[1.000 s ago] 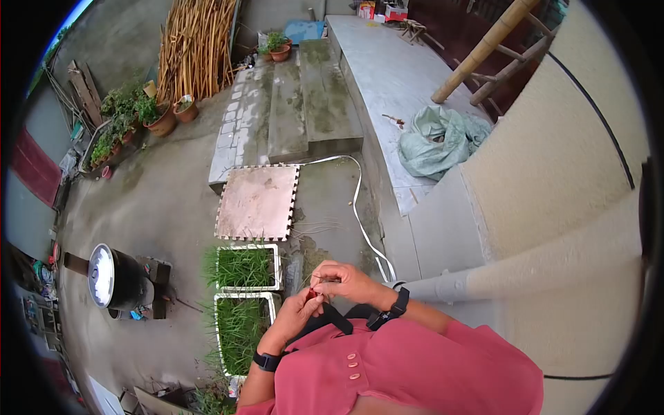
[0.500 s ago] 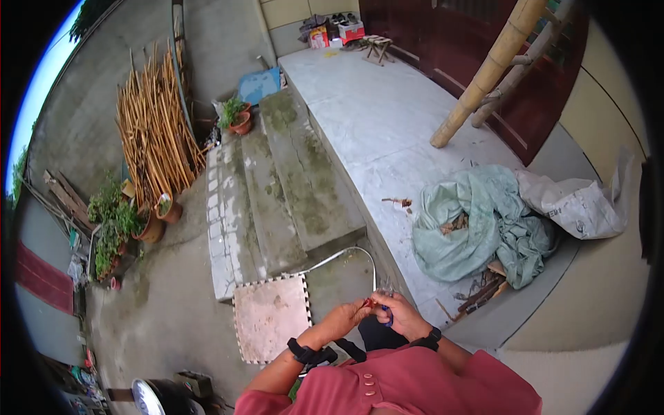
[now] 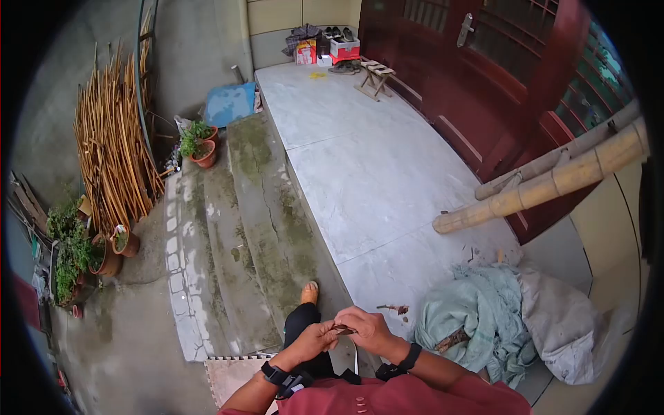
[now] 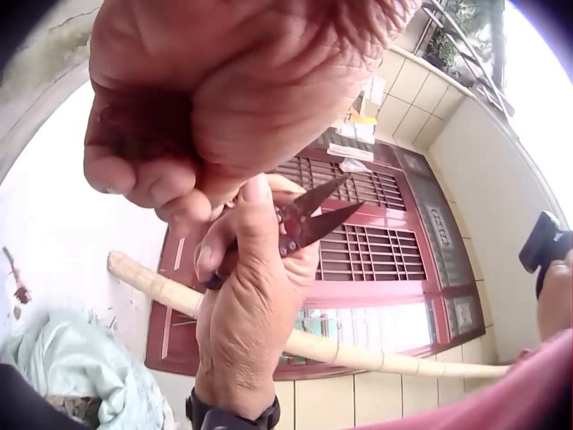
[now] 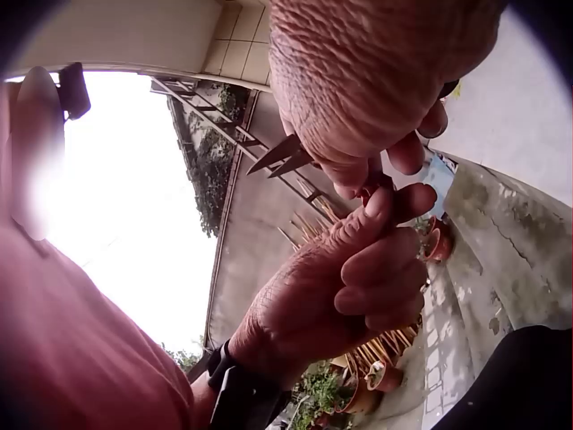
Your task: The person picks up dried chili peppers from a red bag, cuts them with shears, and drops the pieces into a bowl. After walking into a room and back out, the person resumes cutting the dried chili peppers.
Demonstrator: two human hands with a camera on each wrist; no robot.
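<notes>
Both hands meet in front of the waist in the head view. The right hand point(image 3: 369, 332) curls round a pair of small scissors point(image 4: 313, 224), whose two pointed blades stand apart in the left wrist view. Facing it, the left hand point(image 3: 312, 342) pinches a small dark red thing point(image 5: 374, 186) between thumb and forefinger, its other fingers curled. That thing is mostly covered by the fingers, so what it is cannot be told. In the right wrist view the scissors' blades point(image 5: 279, 159) point away from the left hand point(image 5: 331, 291).
Concrete steps point(image 3: 259, 228) and a raised pale ledge point(image 3: 353, 166) lie ahead. On the ledge are a green sack point(image 3: 456, 311), a white sack point(image 3: 560, 325) and a bamboo ladder point(image 3: 546, 194). Potted plants point(image 3: 204, 153) stand left; one foot point(image 3: 310, 293) is at the steps.
The view has swung toward the steps and door, and the grass boxes and pot have left it. A foot now shows at the steps. The hands remain together.
</notes>
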